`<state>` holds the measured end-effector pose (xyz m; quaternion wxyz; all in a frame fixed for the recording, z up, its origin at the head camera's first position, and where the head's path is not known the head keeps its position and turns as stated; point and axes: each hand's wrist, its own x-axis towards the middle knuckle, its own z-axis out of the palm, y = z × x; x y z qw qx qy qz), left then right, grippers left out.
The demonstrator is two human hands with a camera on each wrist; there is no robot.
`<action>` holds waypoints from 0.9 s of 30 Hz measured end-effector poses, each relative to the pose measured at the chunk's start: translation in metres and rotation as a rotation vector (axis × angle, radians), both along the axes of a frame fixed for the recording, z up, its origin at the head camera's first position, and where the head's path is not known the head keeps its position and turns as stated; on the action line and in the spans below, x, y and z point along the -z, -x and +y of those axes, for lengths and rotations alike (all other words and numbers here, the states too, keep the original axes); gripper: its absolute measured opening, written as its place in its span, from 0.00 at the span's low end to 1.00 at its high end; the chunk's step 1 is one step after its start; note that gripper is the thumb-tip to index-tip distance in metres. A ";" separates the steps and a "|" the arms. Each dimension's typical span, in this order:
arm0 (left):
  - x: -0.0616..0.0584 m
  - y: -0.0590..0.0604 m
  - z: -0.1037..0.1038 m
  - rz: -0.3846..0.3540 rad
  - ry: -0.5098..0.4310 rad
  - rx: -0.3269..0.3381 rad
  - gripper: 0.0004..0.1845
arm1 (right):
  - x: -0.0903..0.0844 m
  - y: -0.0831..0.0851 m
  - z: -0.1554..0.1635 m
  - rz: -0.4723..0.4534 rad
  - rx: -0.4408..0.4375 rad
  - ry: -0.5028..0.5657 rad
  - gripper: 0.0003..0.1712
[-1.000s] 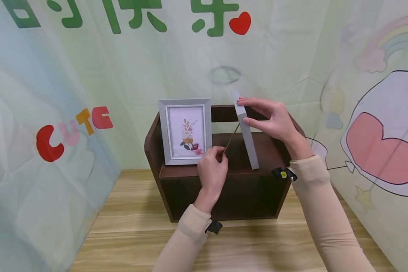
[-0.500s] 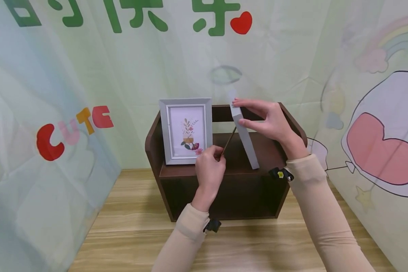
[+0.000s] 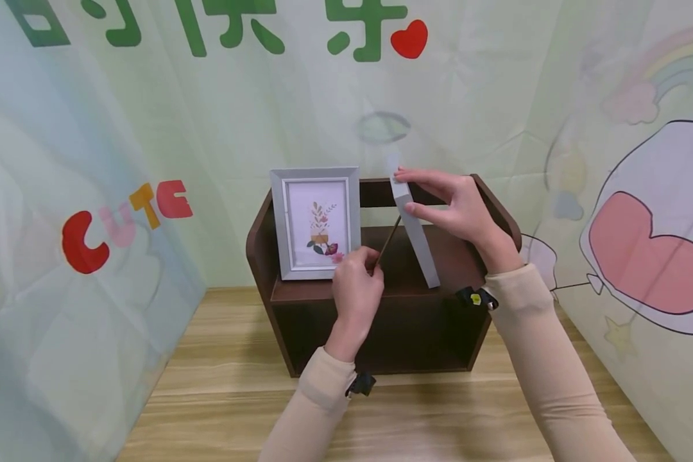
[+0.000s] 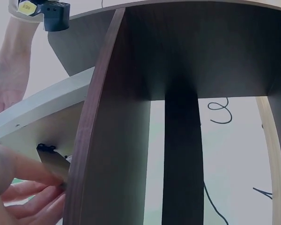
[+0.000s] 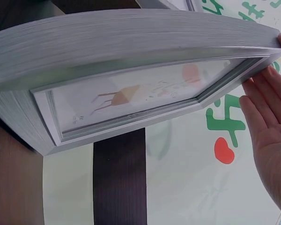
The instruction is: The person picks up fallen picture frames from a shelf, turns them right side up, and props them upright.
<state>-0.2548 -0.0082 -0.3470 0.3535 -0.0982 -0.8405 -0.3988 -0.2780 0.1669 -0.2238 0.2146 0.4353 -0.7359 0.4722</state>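
A grey picture frame (image 3: pixel 419 237) stands edge-on to the head view on the dark brown shelf (image 3: pixel 462 256), its top leaning left. My right hand (image 3: pixel 459 204) grips its upper part, thumb on the near edge and fingers over the top. My left hand (image 3: pixel 358 289) pinches the frame's fold-out back stand (image 3: pixel 389 239), which sticks out from the back. In the left wrist view the stand (image 4: pixel 55 163) hangs from a small black hinge (image 4: pixel 46 147). The right wrist view shows the glazed front (image 5: pixel 131 96) with a printed picture.
Left of my hands, a second grey picture frame (image 3: pixel 317 224) with a plant print stands upright on the same shelf. An open compartment (image 3: pixel 416 337) lies below. The unit stands on a wood-grain table (image 3: pixel 208 385), and printed cloth (image 3: pixel 254 115) hangs behind and at both sides.
The frame's top has tipped slightly left, and my right hand has shifted left with it. My left hand has moved a little left, still pinching the stand. The last half second shows almost no motion.
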 end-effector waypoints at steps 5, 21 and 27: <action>-0.002 -0.003 0.001 -0.016 0.021 -0.014 0.03 | 0.000 0.000 0.000 0.003 0.000 0.003 0.22; -0.014 -0.022 0.018 0.141 -0.085 0.032 0.14 | 0.009 0.014 0.014 -0.130 0.117 0.013 0.23; -0.021 -0.026 0.027 0.165 -0.169 0.120 0.15 | 0.023 0.038 0.023 -0.157 0.238 -0.092 0.25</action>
